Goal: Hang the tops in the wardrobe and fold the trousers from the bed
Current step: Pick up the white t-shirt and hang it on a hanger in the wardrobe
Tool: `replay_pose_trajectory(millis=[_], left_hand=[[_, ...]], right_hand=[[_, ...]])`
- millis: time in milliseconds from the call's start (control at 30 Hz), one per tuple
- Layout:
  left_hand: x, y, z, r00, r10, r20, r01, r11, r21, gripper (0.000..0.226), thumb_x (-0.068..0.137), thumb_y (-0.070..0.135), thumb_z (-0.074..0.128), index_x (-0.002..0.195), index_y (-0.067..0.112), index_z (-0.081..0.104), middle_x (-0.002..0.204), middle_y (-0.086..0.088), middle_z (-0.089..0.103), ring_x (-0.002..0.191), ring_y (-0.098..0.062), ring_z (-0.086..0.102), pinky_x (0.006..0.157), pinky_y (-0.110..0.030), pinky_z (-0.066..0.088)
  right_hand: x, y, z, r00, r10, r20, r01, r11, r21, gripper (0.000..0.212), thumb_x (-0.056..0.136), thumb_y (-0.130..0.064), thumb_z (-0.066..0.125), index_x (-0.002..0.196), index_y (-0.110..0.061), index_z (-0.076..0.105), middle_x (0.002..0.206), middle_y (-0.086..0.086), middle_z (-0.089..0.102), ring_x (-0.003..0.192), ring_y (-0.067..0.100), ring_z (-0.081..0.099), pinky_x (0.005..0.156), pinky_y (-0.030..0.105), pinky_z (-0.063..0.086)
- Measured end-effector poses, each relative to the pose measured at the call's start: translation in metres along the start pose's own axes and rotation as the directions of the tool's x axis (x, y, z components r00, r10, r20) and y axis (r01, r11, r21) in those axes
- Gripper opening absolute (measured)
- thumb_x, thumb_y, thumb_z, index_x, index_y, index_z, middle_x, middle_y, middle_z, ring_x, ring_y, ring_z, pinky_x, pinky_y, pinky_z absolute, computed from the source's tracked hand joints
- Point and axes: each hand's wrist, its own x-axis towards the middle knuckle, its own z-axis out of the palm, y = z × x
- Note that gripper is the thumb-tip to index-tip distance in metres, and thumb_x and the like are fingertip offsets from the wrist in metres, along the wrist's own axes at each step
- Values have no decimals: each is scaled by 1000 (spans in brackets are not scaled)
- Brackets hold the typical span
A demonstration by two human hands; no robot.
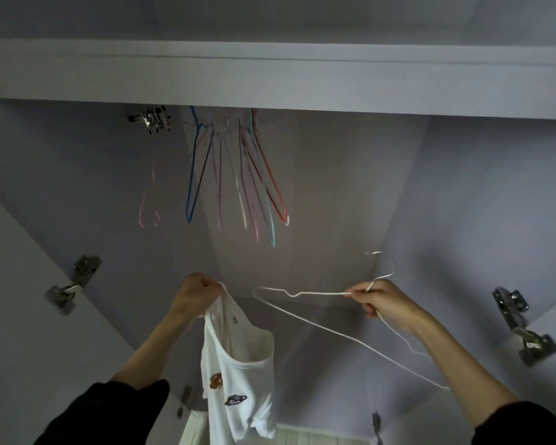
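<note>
Raised left hand (195, 289) pinches white top (238, 374); right hand (377, 298) grips white hanger (318, 319).

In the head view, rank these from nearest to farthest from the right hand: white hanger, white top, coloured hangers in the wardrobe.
1. white hanger: gripped by the right hand at its neck.
2. white top: to the left, hanging from the left hand.
3. coloured hangers: up and back, hanging under the shelf.
</note>
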Motion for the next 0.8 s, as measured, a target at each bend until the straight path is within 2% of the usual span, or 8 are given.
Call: replay_pose_trajectory(millis=[233,400,500,567,600,667,733,800], left_hand=[[1,-9,-3,992,61,-113,-45,990,135,17,80,19,62,67,21,52,68,4,56,79,-26,59,69,-29,44],[-6,2,-2,976,204,-76,-175,943,284,16,81,23,63,71,25,51,66,11,54,73,-18,55,65,-24,37],[-12,19,-5,949,300,-94,-258,914,312,9,81,19,64,77,21,57,69,9,55,73,-16,54,66,-22,38],[-22,36,-6,932,350,-94,-319,915,246,6,81,18,65,78,19,60,68,11,57,68,-10,54,61,-14,39],[-29,46,-5,925,369,-91,-349,919,185,7,81,17,66,77,20,61,67,13,57,65,-6,54,58,-10,39],[-44,68,-4,911,405,-78,-404,914,33,10,79,15,67,72,21,62,67,12,61,65,-7,57,61,-15,45],[-53,86,-7,900,430,-73,-436,895,-98,10,79,14,67,73,21,64,70,7,64,69,-13,62,64,-26,52],[-58,94,-12,868,494,-58,-497,867,-49,4,81,18,67,79,21,65,76,8,64,73,-12,62,66,-21,51]], right_hand=[[-15,-13,5,985,-152,86,147,987,63,18,92,-1,54,87,-9,69,49,3,47,41,7,41,45,16,34],[-16,-31,28,953,-277,121,290,951,-104,17,92,-5,55,91,-12,69,50,4,45,45,12,38,47,19,31],[-13,-44,46,927,-358,114,374,909,-183,15,91,-3,57,96,-2,71,42,-12,49,40,2,42,47,11,31],[-14,-56,61,899,-424,105,437,863,-255,16,90,-5,59,98,0,72,61,-13,63,51,-6,54,55,8,37],[-14,-60,71,884,-450,125,466,830,-307,16,90,-6,59,98,-1,72,77,-4,70,64,-6,59,63,8,40],[-14,-68,91,865,-481,141,497,787,-365,17,89,-9,60,98,-3,73,97,8,71,87,10,65,79,20,46],[-15,-73,106,869,-493,35,485,838,-250,14,88,-7,61,94,-4,73,94,4,71,82,6,63,76,20,46],[-15,-78,108,874,-473,-113,473,881,-28,13,88,-4,61,84,-10,72,73,-8,67,59,-5,55,61,16,41]])
